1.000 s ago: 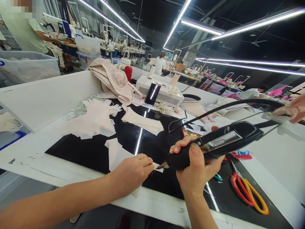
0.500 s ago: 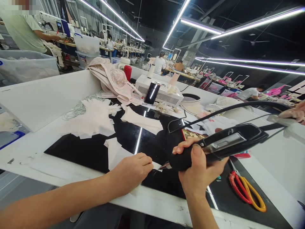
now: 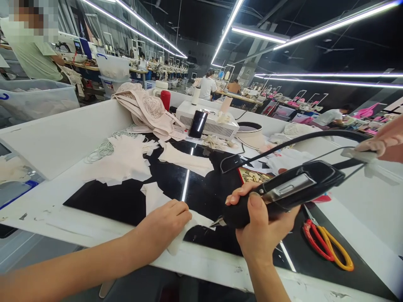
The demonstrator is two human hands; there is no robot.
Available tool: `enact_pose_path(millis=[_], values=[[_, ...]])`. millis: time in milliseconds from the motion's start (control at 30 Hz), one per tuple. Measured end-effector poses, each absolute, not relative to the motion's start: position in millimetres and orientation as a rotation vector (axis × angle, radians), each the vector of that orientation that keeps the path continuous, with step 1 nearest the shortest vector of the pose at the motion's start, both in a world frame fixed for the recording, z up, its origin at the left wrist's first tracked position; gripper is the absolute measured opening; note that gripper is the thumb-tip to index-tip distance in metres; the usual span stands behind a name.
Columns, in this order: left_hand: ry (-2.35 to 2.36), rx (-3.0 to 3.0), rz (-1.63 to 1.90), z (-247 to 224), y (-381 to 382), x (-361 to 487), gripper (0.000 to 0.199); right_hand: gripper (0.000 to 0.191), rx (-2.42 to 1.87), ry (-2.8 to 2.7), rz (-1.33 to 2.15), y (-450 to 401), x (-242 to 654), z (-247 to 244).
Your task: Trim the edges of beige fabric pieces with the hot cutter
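Observation:
My left hand (image 3: 166, 228) is closed on a white fabric piece (image 3: 154, 197), with its fingertips bent down onto it. This piece lies on the black glossy board (image 3: 126, 203), its narrow end stretching right past my fingers. My right hand (image 3: 262, 222) is wrapped round a thick black corded hand tool (image 3: 283, 195) with a pointed metal tip (image 3: 218, 222). That tip is at the narrow end of the fabric; whether it touches is hard to tell. Farther back on the board lie another cut fabric strip (image 3: 187, 159) and a heap of pale fabric pieces (image 3: 126, 159).
Scissors (image 3: 327, 243) with red and yellow handles lie right of my right hand. Behind the board stand a white vented box (image 3: 208, 119), a dark cylinder (image 3: 198, 123) and stacked beige bras (image 3: 147, 105). The tool's cable (image 3: 299, 140) arches right, near another hand (image 3: 378, 144).
My left hand has shifted left, uncovering more of the fabric's narrow end. My right hand keeps the tool's tip near that end. The camera view has tilted slightly.

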State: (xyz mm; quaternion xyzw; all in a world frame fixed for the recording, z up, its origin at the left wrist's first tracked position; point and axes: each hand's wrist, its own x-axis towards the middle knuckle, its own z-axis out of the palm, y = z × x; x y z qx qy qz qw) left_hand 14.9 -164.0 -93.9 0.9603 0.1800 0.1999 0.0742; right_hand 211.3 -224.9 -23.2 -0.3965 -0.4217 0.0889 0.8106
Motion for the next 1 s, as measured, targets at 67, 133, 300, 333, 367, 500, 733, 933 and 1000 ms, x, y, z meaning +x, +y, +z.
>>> enact_pose_path(millis=[67,133,300,333,367,500,733,933,1000], values=[[0.547,2.884,0.504,-87,-162,15,0.042,0.039,-0.852,-0.896,0.195,-227,211,-22],[0.543,2.885,0.441,-78,-160,16,0.049,0.039,-0.858,-0.886,0.2,-229,210,-22],[0.476,2.869,0.493,-71,-157,19,0.04,0.043,-0.876,-0.87,0.205,-235,207,-23],[0.467,2.867,0.499,-72,-157,19,0.038,0.044,-0.881,-0.87,0.208,-237,206,-23],[0.463,2.866,0.503,-73,-157,20,0.037,0.045,-0.887,-0.871,0.208,-237,205,-22],[0.46,2.877,0.5,-75,-156,20,0.036,0.044,-0.91,-0.882,0.199,-240,201,-21],[0.481,2.988,0.538,-83,-162,23,0.033,0.041,-0.877,-0.863,0.218,-243,197,-22],[0.529,3.228,0.575,-88,-178,29,0.034,0.038,-0.88,-0.845,0.235,-245,195,-23],[0.509,3.25,0.582,-87,-182,29,0.056,0.037,-0.884,-0.844,0.233,-245,194,-22]])
